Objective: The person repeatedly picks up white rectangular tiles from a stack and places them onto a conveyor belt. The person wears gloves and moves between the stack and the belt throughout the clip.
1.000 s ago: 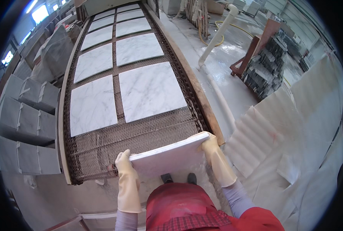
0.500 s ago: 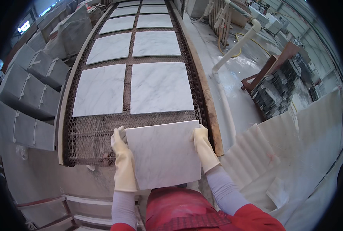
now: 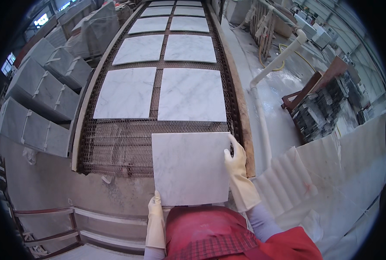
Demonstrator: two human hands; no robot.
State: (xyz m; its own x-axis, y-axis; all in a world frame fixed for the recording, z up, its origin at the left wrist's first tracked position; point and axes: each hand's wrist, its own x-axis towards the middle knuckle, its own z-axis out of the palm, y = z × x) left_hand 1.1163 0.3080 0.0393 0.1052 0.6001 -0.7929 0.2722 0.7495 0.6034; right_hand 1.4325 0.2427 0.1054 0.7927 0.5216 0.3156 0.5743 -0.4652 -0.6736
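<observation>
A square white marble tile (image 3: 191, 167) with faint grey veining lies nearly level in front of me, its far part over the near end of the wire-mesh conveyor (image 3: 119, 149). My left hand (image 3: 155, 219), in a cream rubber glove, grips the near left corner; its thumb shows at the edge and its other fingers are hidden. My right hand (image 3: 240, 173), gloved alike, holds the right edge near the far corner, with one finger stretched to that corner and the thumb against the side. Similar tiles, such as one marble tile (image 3: 192, 94), lie in two rows along the belt.
Grey stone slabs (image 3: 41, 89) stand strapped at the left. A metal frame rack (image 3: 106, 223) is low at the near left. On the right are a white pipe (image 3: 262, 117), a stack of dark stone strips (image 3: 318, 108) and pale foam sheeting (image 3: 327, 169).
My left hand has slid from the tile's far left corner down to its near left corner. The right hand has shifted its hold on the right edge. My view has swung slightly left.
</observation>
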